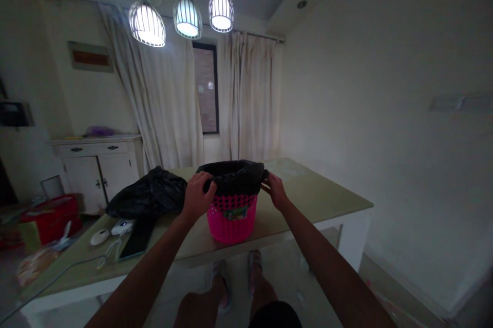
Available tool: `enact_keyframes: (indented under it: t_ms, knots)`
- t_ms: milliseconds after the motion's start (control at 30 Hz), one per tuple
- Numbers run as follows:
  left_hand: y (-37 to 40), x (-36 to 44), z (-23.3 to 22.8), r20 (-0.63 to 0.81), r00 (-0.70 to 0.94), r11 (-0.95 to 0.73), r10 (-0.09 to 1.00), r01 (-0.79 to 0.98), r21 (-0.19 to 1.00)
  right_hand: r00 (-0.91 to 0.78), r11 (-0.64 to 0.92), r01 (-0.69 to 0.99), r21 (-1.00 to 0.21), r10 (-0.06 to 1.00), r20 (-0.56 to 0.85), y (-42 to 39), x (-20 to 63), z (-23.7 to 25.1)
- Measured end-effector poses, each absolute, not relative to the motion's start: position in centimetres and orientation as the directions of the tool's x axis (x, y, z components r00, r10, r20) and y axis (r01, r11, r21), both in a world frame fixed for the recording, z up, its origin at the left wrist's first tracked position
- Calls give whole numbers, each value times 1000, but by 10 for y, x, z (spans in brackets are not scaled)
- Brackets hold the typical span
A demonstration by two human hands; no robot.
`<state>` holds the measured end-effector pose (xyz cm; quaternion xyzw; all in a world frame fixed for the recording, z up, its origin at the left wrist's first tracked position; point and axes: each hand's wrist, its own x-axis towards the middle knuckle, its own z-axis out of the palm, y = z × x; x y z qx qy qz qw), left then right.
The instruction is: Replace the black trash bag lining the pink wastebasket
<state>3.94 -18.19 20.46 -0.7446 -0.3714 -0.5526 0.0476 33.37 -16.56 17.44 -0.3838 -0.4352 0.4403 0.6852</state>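
Note:
A bright pink plastic waste basket (231, 225) with a perforated wall and a small label stands upright near the table's front edge. A black bin liner (239, 181) lines it and is folded down over the rim. My left hand (198, 195) grips the liner's edge at the left of the rim, thumb toward me. At the right of the rim, my right hand (275, 188) pinches the liner between thumb and fingers. To the left of the basket lies a tied, bulging black plastic bag (150, 194).
On the green-topped table (308, 189), a dark phone (137, 238), a white charger (122, 227), a round white object (99, 237) and cables lie at the left. Pendant lamps (187, 17) hang above. A white cabinet (96, 164) and red bag (54, 220) stand beyond.

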Motion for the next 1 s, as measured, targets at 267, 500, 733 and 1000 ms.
enact_keyframes:
  t_ms: [267, 500, 733, 1000]
  knots:
    - [-186, 44, 211, 762, 353, -641, 544, 760, 106, 70, 267, -182, -946, 964, 258, -162, 350, 185]
    - [-193, 51, 215, 740, 397, -612, 543, 791, 25, 25, 567, 74, -820, 821, 570, -161, 361, 211]
    - [-201, 68, 220, 721, 472, -657, 507, 754, -32, -116, 541, 461, -703, 823, 557, -153, 351, 247]
    - [-209, 93, 221, 697, 515, -679, 499, 732, -55, -328, 631, 609, -482, 752, 571, -133, 280, 297]
